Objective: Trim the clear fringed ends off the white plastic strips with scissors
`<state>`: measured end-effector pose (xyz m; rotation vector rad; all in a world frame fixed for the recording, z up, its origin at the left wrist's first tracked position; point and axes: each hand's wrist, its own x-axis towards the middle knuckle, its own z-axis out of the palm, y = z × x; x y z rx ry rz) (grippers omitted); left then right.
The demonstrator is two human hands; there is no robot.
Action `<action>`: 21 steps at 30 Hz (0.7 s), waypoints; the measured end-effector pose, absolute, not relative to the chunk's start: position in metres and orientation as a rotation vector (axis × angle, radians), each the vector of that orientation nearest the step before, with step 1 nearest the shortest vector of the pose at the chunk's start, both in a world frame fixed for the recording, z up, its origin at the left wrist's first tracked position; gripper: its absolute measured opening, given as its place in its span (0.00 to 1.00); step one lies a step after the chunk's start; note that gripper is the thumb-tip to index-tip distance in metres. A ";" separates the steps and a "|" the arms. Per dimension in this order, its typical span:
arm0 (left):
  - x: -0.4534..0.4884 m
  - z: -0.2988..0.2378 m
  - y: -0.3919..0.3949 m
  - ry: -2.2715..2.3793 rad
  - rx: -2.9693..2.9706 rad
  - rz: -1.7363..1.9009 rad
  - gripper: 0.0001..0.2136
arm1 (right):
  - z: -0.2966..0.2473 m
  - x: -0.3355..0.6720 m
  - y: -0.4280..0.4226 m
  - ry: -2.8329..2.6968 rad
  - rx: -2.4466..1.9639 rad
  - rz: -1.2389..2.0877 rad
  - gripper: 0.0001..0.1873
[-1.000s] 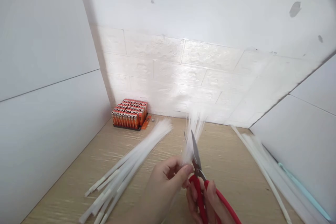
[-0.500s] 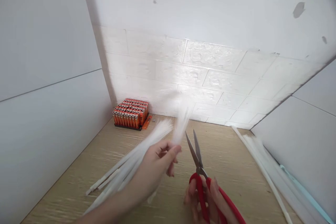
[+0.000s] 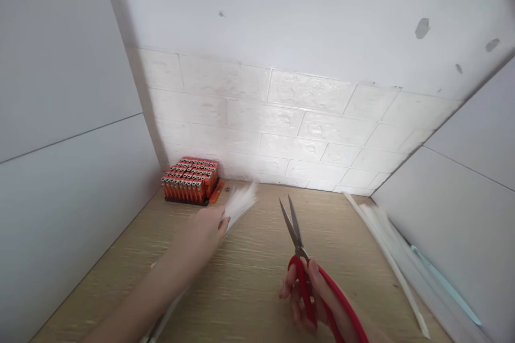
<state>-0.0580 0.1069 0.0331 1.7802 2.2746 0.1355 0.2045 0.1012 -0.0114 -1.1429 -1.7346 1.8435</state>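
Observation:
My left hand (image 3: 207, 230) reaches over the left side of the table, its fingers curled around a bundle of thin white strands (image 3: 240, 204). The strands' loose tips fan out toward the wall, while the hand and forearm hide most of their length. White ends show below my forearm. In my right hand (image 3: 308, 295) are scissors (image 3: 298, 249) with red handles. Their metal blades point up and away from me, slightly apart, with nothing between them. The scissors stand clear of the strands.
A block of orange batteries (image 3: 189, 181) in a dark tray stands by the back left corner, with a flat orange piece (image 3: 217, 193) beside it. Long white strips (image 3: 388, 257) and a light blue stick (image 3: 446, 284) lie along the right wall. White panels enclose the wooden table (image 3: 249, 289).
My left hand has moved left and down with the strands, from beside the scissors to where the other bundle lay. The scissors stay in my right hand. The view has shifted slightly.

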 end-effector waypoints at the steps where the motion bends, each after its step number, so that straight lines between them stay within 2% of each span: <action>1: -0.057 0.031 0.107 2.273 1.797 0.119 0.14 | -0.011 0.204 0.101 -1.722 -1.152 1.849 0.18; 11: -0.057 0.026 0.103 2.328 1.845 -0.027 0.14 | -0.011 0.200 0.101 -1.671 -1.200 1.824 0.20; 17: -0.056 0.021 0.102 2.385 1.960 0.019 0.17 | -0.001 0.200 0.107 -1.680 -1.245 1.740 0.30; 21: -0.066 0.008 0.106 2.410 2.082 0.019 0.20 | 0.012 0.209 0.120 -1.781 -1.375 1.523 0.27</action>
